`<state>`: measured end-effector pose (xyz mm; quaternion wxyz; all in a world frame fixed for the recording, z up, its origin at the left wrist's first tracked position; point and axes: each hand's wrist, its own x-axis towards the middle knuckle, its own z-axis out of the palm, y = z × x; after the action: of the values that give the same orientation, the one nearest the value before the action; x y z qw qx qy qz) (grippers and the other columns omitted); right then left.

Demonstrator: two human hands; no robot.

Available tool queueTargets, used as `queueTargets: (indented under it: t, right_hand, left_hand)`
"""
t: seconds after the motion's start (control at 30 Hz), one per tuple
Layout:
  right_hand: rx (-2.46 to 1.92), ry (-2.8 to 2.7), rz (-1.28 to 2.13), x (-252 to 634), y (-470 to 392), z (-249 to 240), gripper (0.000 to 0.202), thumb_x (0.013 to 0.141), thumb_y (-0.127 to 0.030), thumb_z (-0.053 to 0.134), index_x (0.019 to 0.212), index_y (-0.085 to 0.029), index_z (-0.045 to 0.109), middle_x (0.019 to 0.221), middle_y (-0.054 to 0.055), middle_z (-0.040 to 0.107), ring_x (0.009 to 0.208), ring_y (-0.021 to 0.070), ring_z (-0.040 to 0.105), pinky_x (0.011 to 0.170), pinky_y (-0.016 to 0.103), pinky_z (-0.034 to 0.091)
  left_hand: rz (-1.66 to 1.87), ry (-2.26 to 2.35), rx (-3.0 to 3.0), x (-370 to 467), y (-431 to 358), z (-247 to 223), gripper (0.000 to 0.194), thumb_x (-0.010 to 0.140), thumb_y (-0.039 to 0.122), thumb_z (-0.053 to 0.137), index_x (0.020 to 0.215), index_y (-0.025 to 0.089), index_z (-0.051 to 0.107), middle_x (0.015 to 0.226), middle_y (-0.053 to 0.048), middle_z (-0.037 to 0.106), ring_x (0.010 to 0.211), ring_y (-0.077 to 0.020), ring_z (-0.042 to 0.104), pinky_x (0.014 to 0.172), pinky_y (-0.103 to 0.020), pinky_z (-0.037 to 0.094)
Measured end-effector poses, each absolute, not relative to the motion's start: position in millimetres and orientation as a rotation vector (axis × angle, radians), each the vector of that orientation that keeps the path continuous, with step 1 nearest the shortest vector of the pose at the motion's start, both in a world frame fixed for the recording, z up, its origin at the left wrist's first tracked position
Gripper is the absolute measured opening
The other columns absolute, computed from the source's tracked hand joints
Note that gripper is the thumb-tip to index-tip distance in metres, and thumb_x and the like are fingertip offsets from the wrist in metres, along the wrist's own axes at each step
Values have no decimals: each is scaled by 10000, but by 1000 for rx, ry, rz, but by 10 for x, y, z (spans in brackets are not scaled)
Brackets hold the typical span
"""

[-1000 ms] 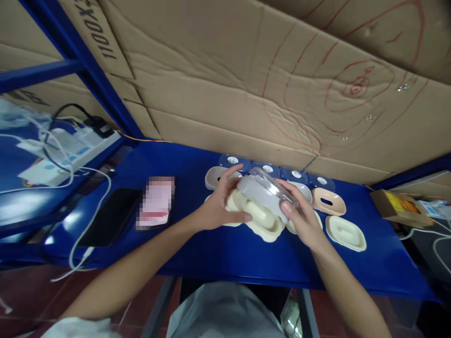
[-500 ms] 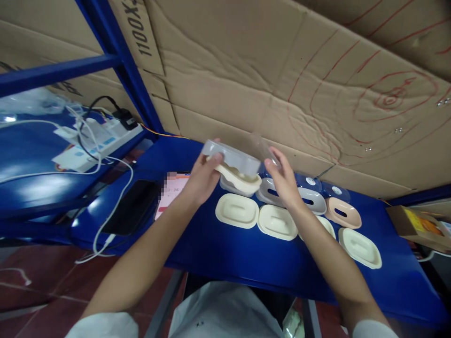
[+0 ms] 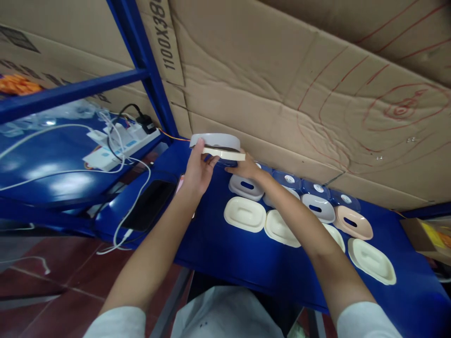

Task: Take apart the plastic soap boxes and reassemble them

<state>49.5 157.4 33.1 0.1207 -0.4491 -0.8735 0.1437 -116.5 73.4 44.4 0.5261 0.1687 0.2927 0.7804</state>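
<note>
Cardboard sheets (image 3: 282,70) with red pen marks close the back of a blue bench (image 3: 225,253), and this bench serves as the landmark. Above its far left end, both hands hold one assembled soap box (image 3: 216,146): a grey lid on top and a cream tray under it. The left hand (image 3: 199,171) grips its left end with the thumb on the lid, and the right hand (image 3: 244,168) supports its right end from below, fingers closed on the tray edge. One second ago the same box was low over the middle of the bench, just above the loose parts; now it is lifted up and carried to the far left, close to the cardboard. I judge from this that the joining is finished and the box is being put aside. On the bench middle lie cream trays (image 3: 244,214), grey trays (image 3: 245,188) and one pink tray (image 3: 353,222). Left of them lies a dark phone (image 3: 148,204) with a white cable (image 3: 132,211).
</note>
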Motion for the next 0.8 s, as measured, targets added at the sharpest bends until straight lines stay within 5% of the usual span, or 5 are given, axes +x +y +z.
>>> queueTargets:
  t: [0.23,0.4,0.5,0.63,0.8]
  right_hand:
    - [-1462,-2566,572,492,1723,348,852,778,-413,917,1548,-318,565,1692,112,467,1534,415,457,1256,607,359]
    - [-1404,-2467,707,535,1736,386,683,798,-471,919,1424,-317,691,1649,119,531,1577,423,405,1279,664,292]
    - [-1292,-2335,766,508,1739,483,506,1009,-553,675,1436,-281,681,1626,122,561,1568,344,440,1290,611,319]
    - [-1137,-2166,931,408,1678,686,719,1136,-631,82,1634,-289,471,1624,107,579,1433,226,606,1175,469,513]
    - [-850,-2015,1431,276,1459,784,736,975,-771,604,1554,-319,565,1496,57,687,1335,253,667,1176,436,526]
  left_hand:
    - [1838,838,410,-1367,817,387,405,750,433,982,1018,270,725,1116,-19,775,1088,-216,731,875,-312,612]
    - [1846,887,469,-1524,830,415,456,732,448,990,1053,281,711,1134,-2,767,1035,-186,729,851,-282,596]
    - [1806,902,533,-1574,810,441,490,709,434,1008,1063,273,710,1096,8,763,926,-160,728,817,-277,589]
    - [1713,909,649,-1576,759,477,503,685,383,1026,1055,240,717,1000,3,760,848,-149,725,784,-268,568]
    - [1658,893,736,-1535,726,473,579,652,351,1034,1115,231,708,1023,-28,766,957,-188,749,835,-279,563]
